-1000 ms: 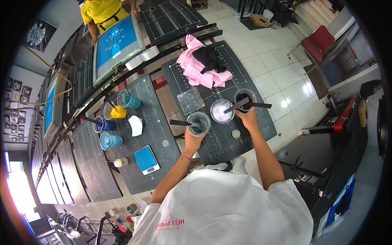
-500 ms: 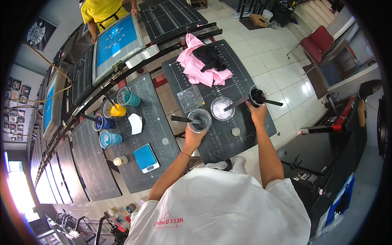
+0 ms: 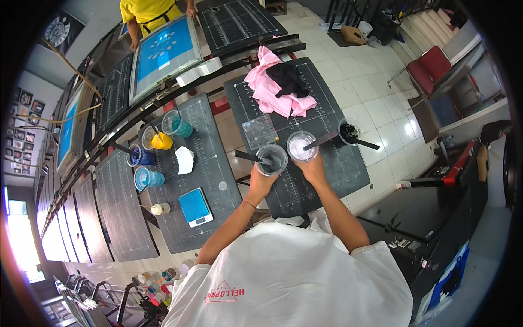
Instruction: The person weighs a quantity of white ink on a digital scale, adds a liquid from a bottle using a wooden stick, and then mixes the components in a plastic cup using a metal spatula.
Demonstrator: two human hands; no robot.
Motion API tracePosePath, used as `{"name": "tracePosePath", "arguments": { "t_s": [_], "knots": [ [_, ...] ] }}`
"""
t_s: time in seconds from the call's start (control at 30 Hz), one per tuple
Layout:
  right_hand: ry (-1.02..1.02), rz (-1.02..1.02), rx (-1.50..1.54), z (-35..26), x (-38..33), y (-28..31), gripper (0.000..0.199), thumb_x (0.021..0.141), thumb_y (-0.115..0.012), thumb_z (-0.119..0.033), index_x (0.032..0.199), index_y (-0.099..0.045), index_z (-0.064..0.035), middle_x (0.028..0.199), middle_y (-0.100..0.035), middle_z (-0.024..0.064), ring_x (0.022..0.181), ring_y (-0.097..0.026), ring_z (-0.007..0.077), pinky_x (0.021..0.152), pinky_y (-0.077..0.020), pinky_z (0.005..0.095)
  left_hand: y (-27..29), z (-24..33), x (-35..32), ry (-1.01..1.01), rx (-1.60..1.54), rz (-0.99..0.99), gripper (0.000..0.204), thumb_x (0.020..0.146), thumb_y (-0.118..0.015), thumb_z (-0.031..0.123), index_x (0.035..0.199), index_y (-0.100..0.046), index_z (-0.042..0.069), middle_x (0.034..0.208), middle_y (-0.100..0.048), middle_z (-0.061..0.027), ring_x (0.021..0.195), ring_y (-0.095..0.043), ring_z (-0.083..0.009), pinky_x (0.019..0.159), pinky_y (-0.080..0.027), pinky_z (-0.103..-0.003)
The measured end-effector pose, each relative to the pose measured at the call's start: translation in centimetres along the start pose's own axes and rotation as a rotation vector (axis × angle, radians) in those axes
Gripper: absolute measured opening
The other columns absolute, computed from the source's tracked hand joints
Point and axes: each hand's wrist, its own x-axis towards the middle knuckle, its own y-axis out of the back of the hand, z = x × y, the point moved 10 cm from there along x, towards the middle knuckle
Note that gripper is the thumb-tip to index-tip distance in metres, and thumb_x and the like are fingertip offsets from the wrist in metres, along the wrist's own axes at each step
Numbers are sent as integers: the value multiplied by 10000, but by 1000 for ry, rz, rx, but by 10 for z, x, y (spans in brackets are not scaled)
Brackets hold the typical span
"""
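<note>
In my left hand point(image 3: 260, 184) is a clear plastic cup of grey ink point(image 3: 274, 162), with a dark spatula point(image 3: 246, 156) leaning out toward the left. My right hand point(image 3: 310, 169) is wrapped round the near side of a clear cup of white ink point(image 3: 299, 147). A dark spatula point(image 3: 321, 140) slants out of that cup to the right. The two cups are side by side over the dark gridded board point(image 3: 297, 199). A cup of black ink point(image 3: 348, 129) stands untouched at the board's right edge, its black spatula point(image 3: 367, 144) pointing right.
Pink cloth point(image 3: 267, 87) and black cloth point(image 3: 287, 79) lie at the board's far end, near a clear flat case point(image 3: 260, 132). The left board holds cups of teal point(image 3: 180, 127), yellow point(image 3: 162, 141) and blue ink point(image 3: 143, 156), plus a scale point(image 3: 195, 206). A person in yellow point(image 3: 150, 13) stands beyond.
My right hand has let go of the black ink cup and moved left onto the white ink cup. My left hand still holds the grey ink cup. The view has shifted slightly.
</note>
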Motion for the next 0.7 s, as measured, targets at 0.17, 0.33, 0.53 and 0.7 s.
{"name": "tracePosePath", "arguments": {
  "t_s": [0.17, 0.33, 0.53, 0.7],
  "knots": [
    [-123, 45, 91, 10, 9, 11, 588, 715, -856, -120, 1217, -585, 24, 1133, -695, 214, 1070, -674, 364, 892, -517, 412, -1, 3, 1, -13, 15, -24, 568, 747, -857, 145, 1214, -570, -5, 1146, -692, -150, 1060, -676, -264, 926, -524, -373],
    [-109, 242, -95, 17, 14, 45, 538, 765, -856, -197, 1179, -608, 42, 1119, -695, 234, 1058, -669, 381, 897, -507, 434, -16, 11, 12, -55, 38, -61, 556, 756, -858, 161, 1203, -581, -20, 1148, -694, -156, 1057, -678, -264, 923, -529, -374],
    [-63, 305, -238, 23, 16, 53, 559, 774, -853, -190, 1200, -584, 53, 1136, -674, 249, 1080, -642, 408, 915, -490, 437, -46, 20, 34, -33, -68, -126, 634, 759, -863, 178, 1273, -539, 0, 1174, -689, -159, 1101, -670, -270, 952, -522, -374],
    [-99, 121, -108, 23, 8, 47, 685, 800, -807, -113, 1357, -452, 66, 1330, -547, 277, 1253, -543, 405, 1050, -434, 444, -53, 26, 27, -36, -25, -176, 697, 773, -828, 110, 1344, -435, 28, 1249, -646, -190, 1163, -641, -330, 976, -514, -409]
  ]
}}
